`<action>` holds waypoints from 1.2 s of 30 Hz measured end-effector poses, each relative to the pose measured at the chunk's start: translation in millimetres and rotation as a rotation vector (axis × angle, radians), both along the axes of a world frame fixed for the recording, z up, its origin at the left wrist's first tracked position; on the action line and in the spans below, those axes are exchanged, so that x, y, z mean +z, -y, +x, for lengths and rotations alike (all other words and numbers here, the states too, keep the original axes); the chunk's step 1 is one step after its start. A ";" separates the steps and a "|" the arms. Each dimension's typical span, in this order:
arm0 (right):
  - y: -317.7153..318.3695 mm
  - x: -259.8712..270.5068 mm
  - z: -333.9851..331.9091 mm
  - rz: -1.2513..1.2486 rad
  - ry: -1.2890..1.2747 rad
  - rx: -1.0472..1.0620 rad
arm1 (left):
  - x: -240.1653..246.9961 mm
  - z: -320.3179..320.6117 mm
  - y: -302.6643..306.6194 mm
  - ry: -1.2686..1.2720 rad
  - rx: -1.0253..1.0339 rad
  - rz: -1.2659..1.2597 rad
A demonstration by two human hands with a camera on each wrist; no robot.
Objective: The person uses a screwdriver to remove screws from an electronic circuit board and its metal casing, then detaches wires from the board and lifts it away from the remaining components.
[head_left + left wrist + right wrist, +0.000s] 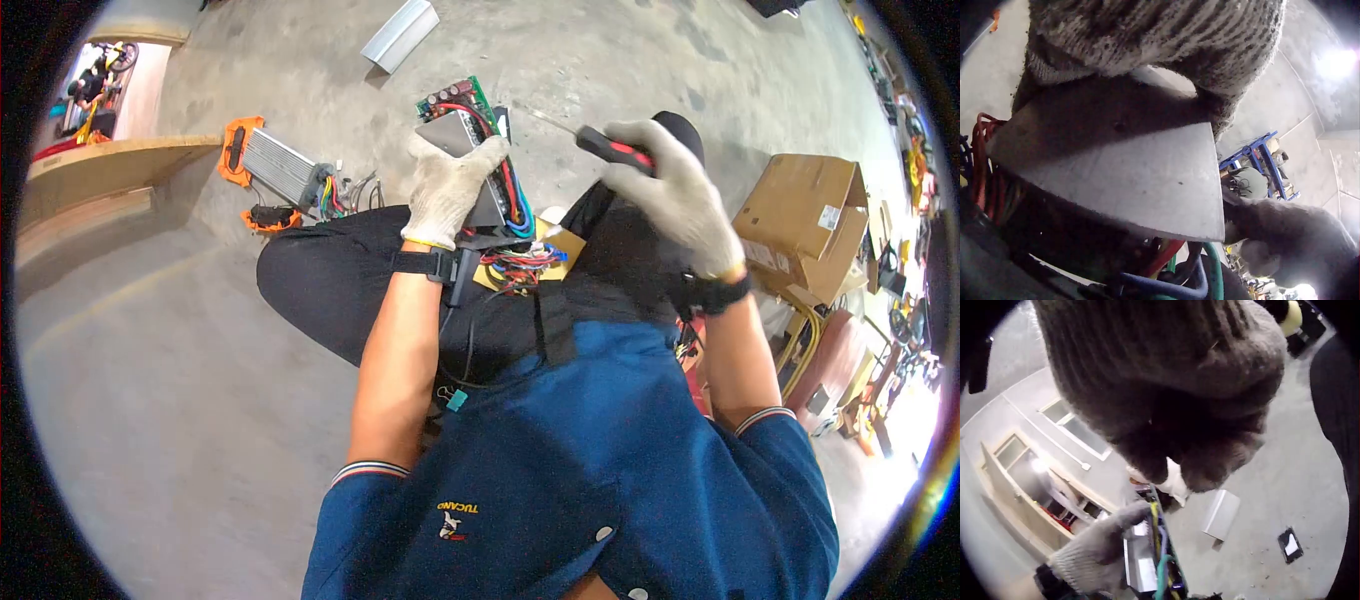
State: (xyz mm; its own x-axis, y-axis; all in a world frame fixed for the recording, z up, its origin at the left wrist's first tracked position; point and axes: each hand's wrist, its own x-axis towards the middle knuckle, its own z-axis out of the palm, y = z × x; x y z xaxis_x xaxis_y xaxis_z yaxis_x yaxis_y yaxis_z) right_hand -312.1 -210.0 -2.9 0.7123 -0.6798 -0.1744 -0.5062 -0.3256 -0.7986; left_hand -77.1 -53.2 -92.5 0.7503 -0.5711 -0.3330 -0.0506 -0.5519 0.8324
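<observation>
My gloved left hand (440,195) grips an electronics unit, its thumb and fingers across a bare metal plate (1116,169). A green circuit board (487,102) with capacitors sticks out of the unit's far end. Red and blue wires (519,205) run down its right side to a tangled bundle (520,268) in my lap. To the right, my gloved right hand (675,195) holds a screwdriver (608,147) by its black and red handle. Its thin shaft points left toward the unit, with the tip near the board's side.
A silver metal housing (400,36) lies on the concrete floor ahead. At left, a finned unit (285,165) with loose wires lies beside orange-and-black parts (238,150), near a wooden ledge (120,160). A cardboard box (800,210) stands right of my knee.
</observation>
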 end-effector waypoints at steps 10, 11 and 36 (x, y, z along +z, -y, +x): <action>-13.4 46.9 -29.3 0.181 -0.019 -0.087 | 4.4 -6.0 4.4 0.150 0.045 0.004; -15.7 39.7 -28.3 0.123 -0.010 -0.056 | 6.2 -7.0 3.9 0.138 0.049 -0.023; -44.7 27.2 -10.8 -0.078 0.036 0.063 | -7.0 -5.2 5.4 0.095 0.042 -0.069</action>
State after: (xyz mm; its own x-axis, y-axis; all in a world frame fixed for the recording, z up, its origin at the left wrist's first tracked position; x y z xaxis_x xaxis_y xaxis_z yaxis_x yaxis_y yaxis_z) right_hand -322.9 -165.3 24.3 0.7587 -0.6443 -0.0958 -0.4542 -0.4179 -0.7868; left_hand -82.3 -58.6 -99.5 0.8003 -0.5576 -0.2205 -0.1091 -0.4970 0.8609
